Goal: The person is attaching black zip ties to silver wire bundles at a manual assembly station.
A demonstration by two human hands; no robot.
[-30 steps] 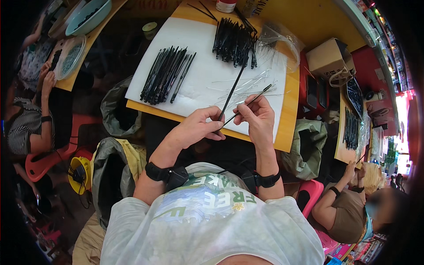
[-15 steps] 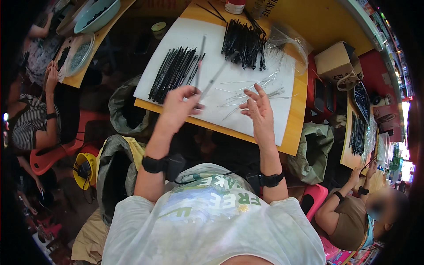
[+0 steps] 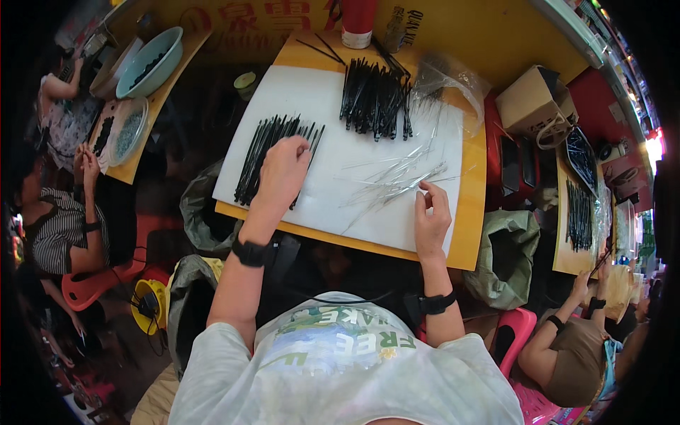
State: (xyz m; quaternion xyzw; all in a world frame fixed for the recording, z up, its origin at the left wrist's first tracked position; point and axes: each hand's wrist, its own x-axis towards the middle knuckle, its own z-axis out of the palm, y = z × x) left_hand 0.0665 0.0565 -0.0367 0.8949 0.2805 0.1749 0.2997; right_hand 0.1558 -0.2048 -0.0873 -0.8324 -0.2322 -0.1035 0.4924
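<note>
Hands [image 3: 283,170] [image 3: 433,223] (apart) — within sheet edges [image 3: 326,218]

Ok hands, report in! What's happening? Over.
Left hand over left bunch of black sticks, grip unclear. Right hand beside thin pale strands, fingers loosely curled. Plastic bag farther back, clear of hands.

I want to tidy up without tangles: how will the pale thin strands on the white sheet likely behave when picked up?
The pale thin strands will probably feel very light, being so slender. They look fairly stiff, since most lie nearly straight. Neighbours may drag along, because they cross over one another.
</note>
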